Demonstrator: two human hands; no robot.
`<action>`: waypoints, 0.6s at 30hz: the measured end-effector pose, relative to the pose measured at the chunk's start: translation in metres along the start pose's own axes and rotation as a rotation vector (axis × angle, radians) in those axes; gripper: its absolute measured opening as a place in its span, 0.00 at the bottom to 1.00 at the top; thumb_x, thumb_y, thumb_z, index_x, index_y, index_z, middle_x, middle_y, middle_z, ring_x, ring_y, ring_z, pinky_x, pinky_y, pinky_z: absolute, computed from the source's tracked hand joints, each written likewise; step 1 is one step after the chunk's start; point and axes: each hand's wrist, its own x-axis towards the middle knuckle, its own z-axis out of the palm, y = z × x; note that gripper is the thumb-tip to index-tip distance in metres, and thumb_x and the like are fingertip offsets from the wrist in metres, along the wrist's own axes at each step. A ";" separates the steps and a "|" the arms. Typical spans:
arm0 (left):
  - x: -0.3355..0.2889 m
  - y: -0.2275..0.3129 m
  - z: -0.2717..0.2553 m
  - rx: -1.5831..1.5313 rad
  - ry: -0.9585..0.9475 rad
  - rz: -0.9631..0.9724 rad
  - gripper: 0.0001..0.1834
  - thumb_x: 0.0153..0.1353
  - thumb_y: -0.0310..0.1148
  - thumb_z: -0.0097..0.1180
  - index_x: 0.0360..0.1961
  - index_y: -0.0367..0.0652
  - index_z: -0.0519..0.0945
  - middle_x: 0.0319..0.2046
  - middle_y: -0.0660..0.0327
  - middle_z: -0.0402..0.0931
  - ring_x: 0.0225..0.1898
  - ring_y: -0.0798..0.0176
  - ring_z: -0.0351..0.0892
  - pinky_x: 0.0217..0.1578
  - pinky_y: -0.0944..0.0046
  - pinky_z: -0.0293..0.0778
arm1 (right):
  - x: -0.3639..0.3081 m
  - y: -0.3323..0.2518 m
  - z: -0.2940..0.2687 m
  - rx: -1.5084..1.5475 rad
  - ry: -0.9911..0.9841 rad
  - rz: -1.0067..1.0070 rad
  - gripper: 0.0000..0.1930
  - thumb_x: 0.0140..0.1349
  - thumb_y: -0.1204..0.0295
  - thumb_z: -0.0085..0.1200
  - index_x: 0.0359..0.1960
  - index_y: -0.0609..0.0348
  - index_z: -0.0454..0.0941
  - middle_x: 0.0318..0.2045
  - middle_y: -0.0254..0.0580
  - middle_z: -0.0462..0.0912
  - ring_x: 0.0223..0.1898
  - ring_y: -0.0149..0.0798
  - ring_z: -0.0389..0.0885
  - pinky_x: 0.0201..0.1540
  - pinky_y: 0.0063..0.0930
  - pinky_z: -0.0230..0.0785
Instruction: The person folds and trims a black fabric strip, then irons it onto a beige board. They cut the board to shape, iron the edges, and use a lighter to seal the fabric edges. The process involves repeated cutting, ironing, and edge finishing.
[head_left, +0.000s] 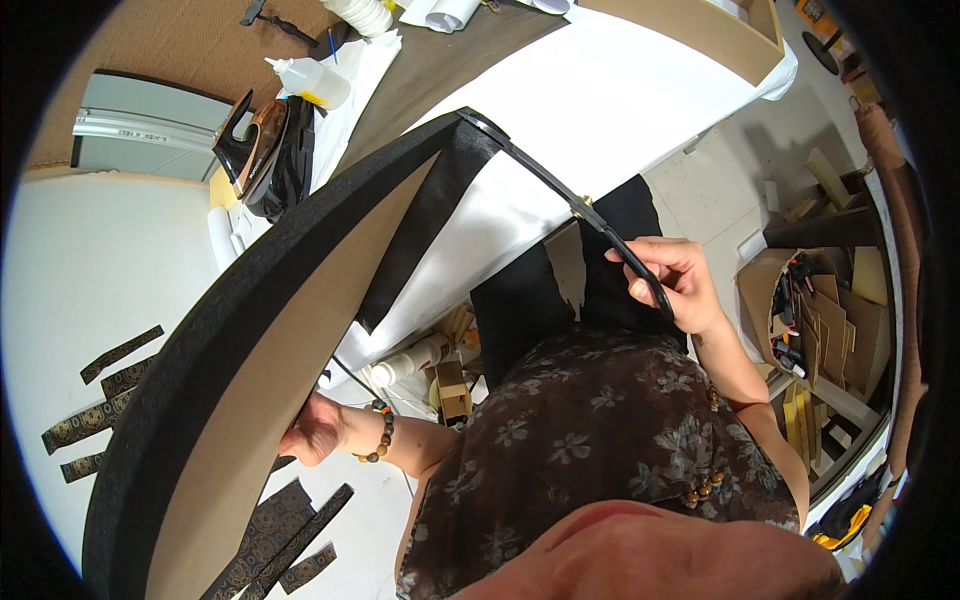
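A large box-like panel [290,340] stands tilted across the left, beige inside with a broad black fabric rim [200,310]. My left hand [315,430] is closed on its lower edge; the fingertips are partly hidden. A black fabric flap [405,235] hangs inside by the top corner. My right hand [672,280] grips the dark handles of long scissors [583,207]. Their blades reach up to the panel's top corner and lie close to the black fabric there. Whether the blade tips touch the fabric, I cannot tell.
White sheeting covers a table [600,90] ahead. At the far left are a clothes iron [250,145] and a squeeze bottle [312,82]. Patterned dark strips [280,540] lie on the left white surface. A carton of offcuts [820,320] stands right; a beige tray [700,35] sits far right.
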 end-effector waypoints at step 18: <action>-0.002 -0.001 0.002 -0.053 0.024 -0.004 0.13 0.60 0.34 0.62 0.45 0.40 0.83 0.51 0.58 0.79 0.55 0.59 0.74 0.62 0.47 0.64 | 0.000 0.007 0.001 0.116 -0.034 -0.025 0.18 0.58 0.77 0.63 0.50 0.70 0.80 0.29 0.29 0.78 0.23 0.14 0.63 0.24 0.11 0.51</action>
